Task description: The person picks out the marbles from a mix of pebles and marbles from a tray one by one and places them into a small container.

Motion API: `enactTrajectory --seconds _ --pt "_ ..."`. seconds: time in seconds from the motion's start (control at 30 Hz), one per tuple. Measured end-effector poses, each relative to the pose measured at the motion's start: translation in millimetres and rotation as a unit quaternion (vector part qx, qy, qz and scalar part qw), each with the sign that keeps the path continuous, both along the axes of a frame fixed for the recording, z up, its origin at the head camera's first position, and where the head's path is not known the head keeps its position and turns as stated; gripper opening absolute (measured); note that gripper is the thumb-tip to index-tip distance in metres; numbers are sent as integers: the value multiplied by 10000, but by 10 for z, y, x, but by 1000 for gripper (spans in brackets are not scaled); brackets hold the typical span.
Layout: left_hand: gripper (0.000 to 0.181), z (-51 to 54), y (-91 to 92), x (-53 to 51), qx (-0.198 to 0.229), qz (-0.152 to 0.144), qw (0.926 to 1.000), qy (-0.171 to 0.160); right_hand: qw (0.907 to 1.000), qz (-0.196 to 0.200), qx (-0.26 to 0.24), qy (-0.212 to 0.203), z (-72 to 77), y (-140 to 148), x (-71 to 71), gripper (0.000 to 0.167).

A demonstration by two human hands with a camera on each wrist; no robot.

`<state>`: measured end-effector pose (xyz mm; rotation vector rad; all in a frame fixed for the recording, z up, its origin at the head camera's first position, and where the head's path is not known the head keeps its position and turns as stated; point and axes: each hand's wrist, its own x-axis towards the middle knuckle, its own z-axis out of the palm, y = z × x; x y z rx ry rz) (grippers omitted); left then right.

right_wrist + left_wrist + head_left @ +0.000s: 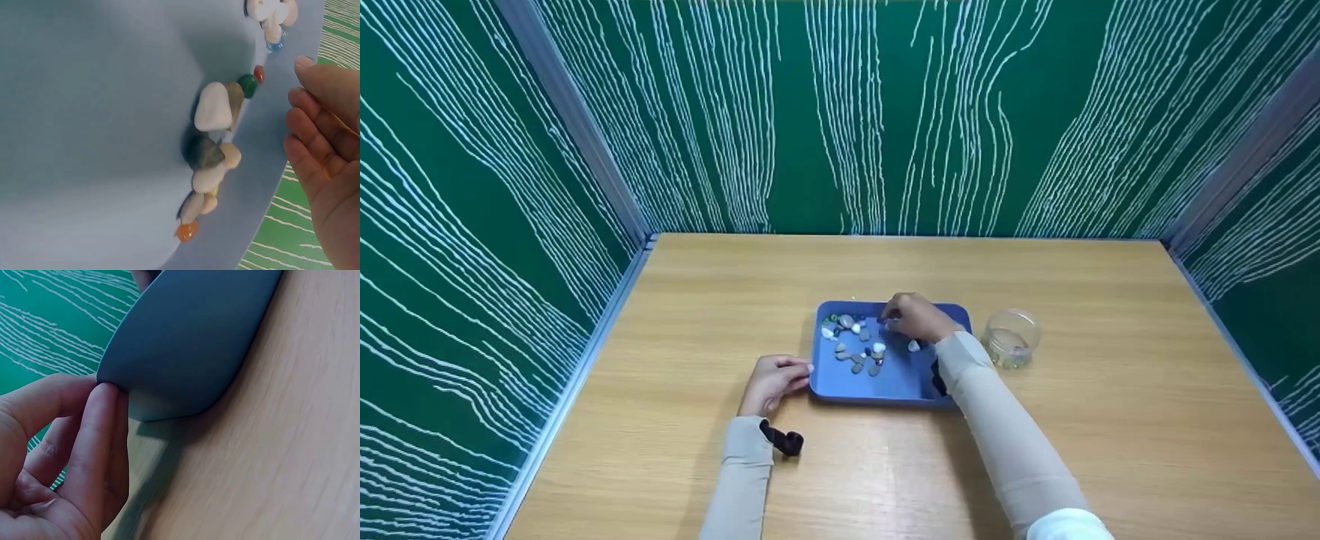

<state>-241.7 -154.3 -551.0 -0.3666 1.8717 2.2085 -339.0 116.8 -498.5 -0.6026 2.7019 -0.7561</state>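
Note:
A blue rectangular tray (904, 381) lies on the table with pebbles and small glassy pieces spread over it. At its near left side, my left hand (775, 382) pinches the rim between thumb and fingers, seen close in the left wrist view on the tray wall (174, 343). My right hand (916, 316) is over the tray's far part. In the right wrist view its fingers (315, 135) are loosely bent, with nothing visible in them. Beside them runs a row of stones, including a white pebble (214, 107), a dark stone (203, 153) and an orange piece (187, 230).
Right of the tray stands a clear round container (1011, 337) with some small pieces at its bottom. The wooden table (697, 300) is bounded by green panels (787, 150) with white wavy lines at the back and sides.

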Motion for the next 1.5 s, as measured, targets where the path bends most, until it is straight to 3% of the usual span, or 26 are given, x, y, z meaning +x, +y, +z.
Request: enactTrajectory --seconds 0.17,0.7,0.93,1.07,1.3,1.5 --pt "26 3 -6 -2 11 6 10000 -8 9999 -112 -55 -103 49 73 -7 23" --pt "25 -12 -4 -15 87 -16 9999 100 9983 -87 -397 409 168 414 33 23" --pt "26 -4 1 -1 0 29 10000 7 9978 -393 -520 119 211 559 93 24" --pt "24 -4 11 7 27 58 10000 -34 9972 -466 -568 166 245 667 113 24" --pt "26 -13 6 6 18 28 10000 51 9969 -503 -427 424 279 871 139 21" --pt "25 -20 10 5 -17 68 10000 -21 9966 -712 -248 343 302 1015 179 21"
